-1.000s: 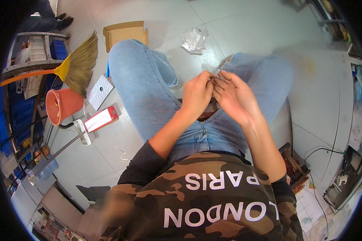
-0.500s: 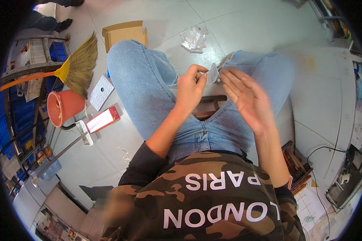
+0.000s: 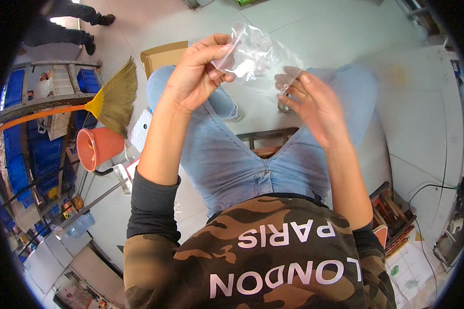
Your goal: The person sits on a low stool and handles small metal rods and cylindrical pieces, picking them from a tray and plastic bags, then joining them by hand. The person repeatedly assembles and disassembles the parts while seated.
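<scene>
A clear plastic bag (image 3: 263,56) is stretched between my hands above my knees. My left hand (image 3: 201,67) is closed on its left edge, which has a pinkish strip, with the thumb and fingers pinching it. At the bag's lower right end, my right hand (image 3: 314,100) curls its fingers and thumb around the film. Some of those fingertips show through the plastic. Tiny ring-shaped pieces (image 3: 285,87) appear by the right fingertips; whether they lie inside the bag I cannot tell.
An open cardboard box (image 3: 162,55) is on the floor beyond my left knee. To the left are a broom (image 3: 116,98), an orange bucket (image 3: 100,149) and shelving with blue bins (image 3: 41,149). A wooden stool (image 3: 270,140) shows between my legs. Another person's legs (image 3: 62,31) stand far left.
Both hands have risen, the left moving up and to the left. The plastic, earlier bunched small at the left fingers, is now spread wide. The right hand has gone from flat to curled at its end.
</scene>
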`<control>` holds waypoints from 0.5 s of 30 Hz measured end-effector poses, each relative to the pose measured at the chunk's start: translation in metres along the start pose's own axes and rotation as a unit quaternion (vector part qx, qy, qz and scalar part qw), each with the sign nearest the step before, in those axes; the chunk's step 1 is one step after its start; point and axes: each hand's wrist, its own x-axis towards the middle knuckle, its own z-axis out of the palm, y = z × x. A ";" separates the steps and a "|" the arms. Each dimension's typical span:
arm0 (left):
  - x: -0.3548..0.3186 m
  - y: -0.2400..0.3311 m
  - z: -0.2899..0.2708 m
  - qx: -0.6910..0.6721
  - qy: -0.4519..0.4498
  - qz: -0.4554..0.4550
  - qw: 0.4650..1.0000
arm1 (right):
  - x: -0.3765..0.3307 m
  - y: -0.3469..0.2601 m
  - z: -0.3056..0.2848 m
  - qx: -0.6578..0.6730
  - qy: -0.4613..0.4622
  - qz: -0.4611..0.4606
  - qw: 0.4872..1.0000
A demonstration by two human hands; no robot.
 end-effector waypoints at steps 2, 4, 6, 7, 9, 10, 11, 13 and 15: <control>0.001 0.011 0.004 0.085 0.001 0.006 0.996 | -0.002 0.006 0.004 -0.027 -0.016 -0.035 0.999; 0.000 0.009 0.011 0.184 0.016 0.035 0.982 | -0.003 0.007 0.002 -0.074 -0.019 -0.076 0.994; 0.001 0.001 0.017 0.307 0.058 0.100 0.945 | -0.003 0.012 0.001 -0.135 0.045 -0.089 0.986; 0.002 0.001 0.019 0.342 0.062 0.107 0.931 | -0.003 0.011 -0.002 -0.188 0.067 -0.068 0.977; 0.003 -0.001 0.021 0.356 0.088 0.096 0.925 | -0.008 0.009 -0.008 -0.182 0.063 -0.069 0.979; 0.007 -0.001 0.020 0.353 0.117 0.087 0.924 | -0.014 0.006 -0.013 -0.150 0.068 -0.104 0.981; 0.010 -0.002 0.018 0.372 0.127 0.097 0.914 | -0.023 -0.001 -0.025 -0.140 0.077 -0.177 0.971; 0.018 -0.003 0.011 0.415 0.130 0.092 0.896 | -0.046 -0.020 -0.062 -0.168 0.168 -0.252 0.938; 0.031 -0.007 0.000 0.460 0.143 0.080 0.872 | -0.062 -0.042 -0.124 -0.189 0.310 -0.288 0.886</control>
